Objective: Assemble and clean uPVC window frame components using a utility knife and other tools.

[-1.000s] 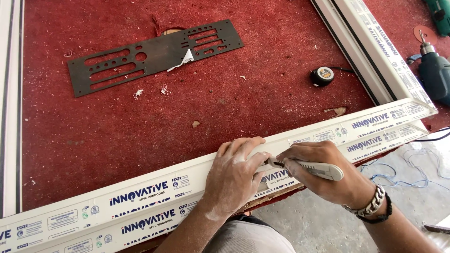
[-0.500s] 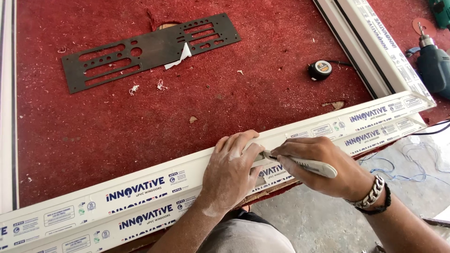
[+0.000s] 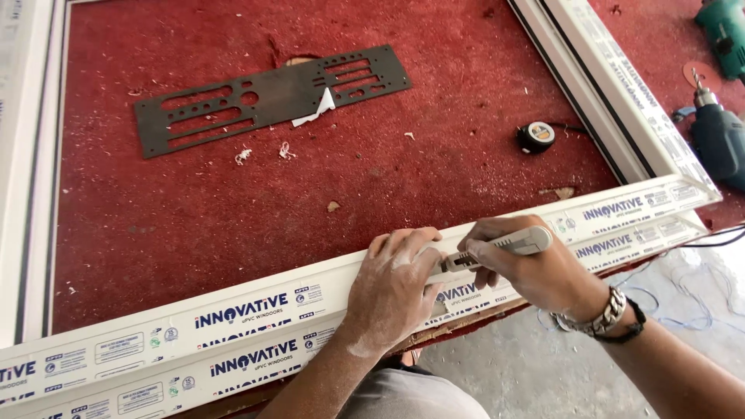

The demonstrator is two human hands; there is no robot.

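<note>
Red carpet covers the bench (image 3: 233, 233), with a white window frame (image 3: 256, 310) laid flat on it and a grey floor showing at the near edge. Nearest the camera, the left hand (image 3: 392, 291) lies palm down on the frame's near rail, fingers spread a little and pressing on the white profile, dusted with white powder. Just beside it, the right hand (image 3: 528, 268) is curled closed around a grey utility knife (image 3: 497, 247), whose tip meets the rail right at the left hand's fingertips; a metal bracelet (image 3: 601, 318) sits on that wrist. Farther out on the carpet, a small round tape measure (image 3: 536, 136) lies near the frame's right rail. Beyond the middle lies a dark flat metal template (image 3: 264, 97) with slots and holes, a scrap of white paper (image 3: 318, 109) on it. At the far right, outside the frame, rests a teal power drill (image 3: 718, 140).
</note>
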